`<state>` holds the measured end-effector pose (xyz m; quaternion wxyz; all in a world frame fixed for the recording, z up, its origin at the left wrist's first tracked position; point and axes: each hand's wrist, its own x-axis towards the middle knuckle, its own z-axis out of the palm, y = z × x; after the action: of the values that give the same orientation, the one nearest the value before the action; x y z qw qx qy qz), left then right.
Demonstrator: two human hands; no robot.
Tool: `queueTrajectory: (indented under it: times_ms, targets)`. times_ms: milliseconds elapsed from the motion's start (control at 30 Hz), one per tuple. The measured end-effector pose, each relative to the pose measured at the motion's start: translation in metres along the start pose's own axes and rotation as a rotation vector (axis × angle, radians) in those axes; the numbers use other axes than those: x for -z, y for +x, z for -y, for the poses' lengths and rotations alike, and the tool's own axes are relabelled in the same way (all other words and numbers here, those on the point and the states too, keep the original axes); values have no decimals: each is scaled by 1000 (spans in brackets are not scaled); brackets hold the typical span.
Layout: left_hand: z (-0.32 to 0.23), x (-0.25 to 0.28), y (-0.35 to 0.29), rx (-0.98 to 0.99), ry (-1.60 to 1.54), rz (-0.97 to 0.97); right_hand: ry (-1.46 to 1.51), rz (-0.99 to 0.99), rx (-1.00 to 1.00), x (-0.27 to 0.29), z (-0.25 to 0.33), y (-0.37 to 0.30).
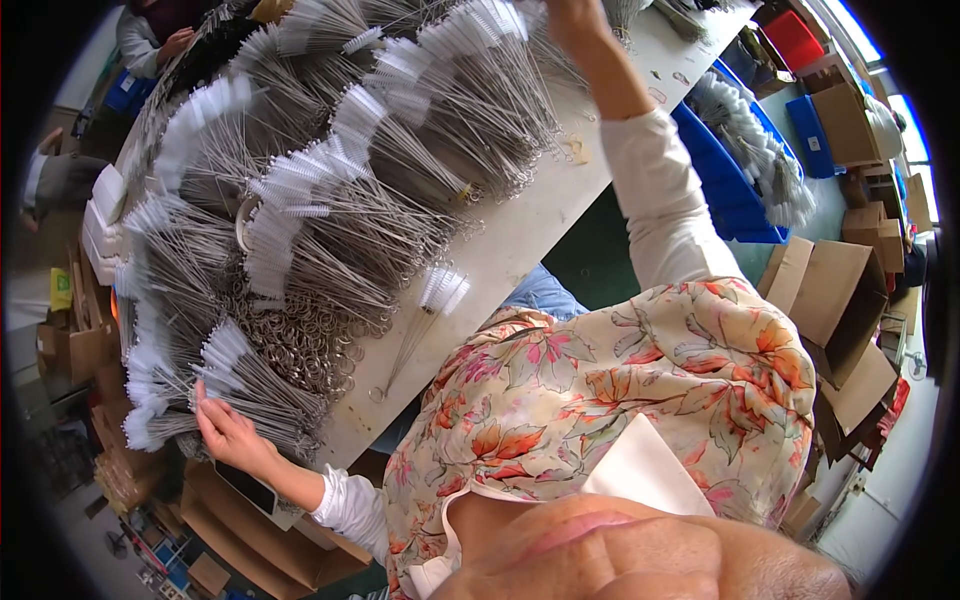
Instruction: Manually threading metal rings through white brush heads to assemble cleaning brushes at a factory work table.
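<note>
Piles of straw-cleaning brushes (330, 220) cover much of the table. They have white bristle heads, thin twisted wire stems and small wire loops at the ends. My left hand (230, 430) is at the near left, its fingers stretched out against a bundle of brushes (255, 385); I see nothing gripped in it. My right hand (575, 20) reaches over the far side of the table at the top edge, beside more brushes (490, 90). Its fingers are cut off by the edge of the view. A few brushes (425, 315) lie apart near the table's front edge.
The pale table (520, 255) runs diagonally. On the right stand a blue bin (740, 150) of white brushes and open cardboard boxes (830, 300). Another carton (260, 540) sits below my left arm. A person's hand (175, 45) shows at the far left end.
</note>
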<state>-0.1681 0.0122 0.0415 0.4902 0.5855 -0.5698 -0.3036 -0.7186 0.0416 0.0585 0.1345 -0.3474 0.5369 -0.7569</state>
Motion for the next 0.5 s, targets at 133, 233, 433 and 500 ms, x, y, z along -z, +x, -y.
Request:
queueTrajectory:
  times_ms: [133,233,433,500]
  targets:
    - [6,-14,-5,75,-90,65,-979,1,456,100,-36,48]
    - [21,-3,-8,184,-157,4,-1581,119,211,79,-35,18]
    - [26,-8,-13,178,-183,109,-1514,106,138,132,-74,19]
    - [25,-6,-18,165,-218,132,-1544,82,144,112,-57,13]
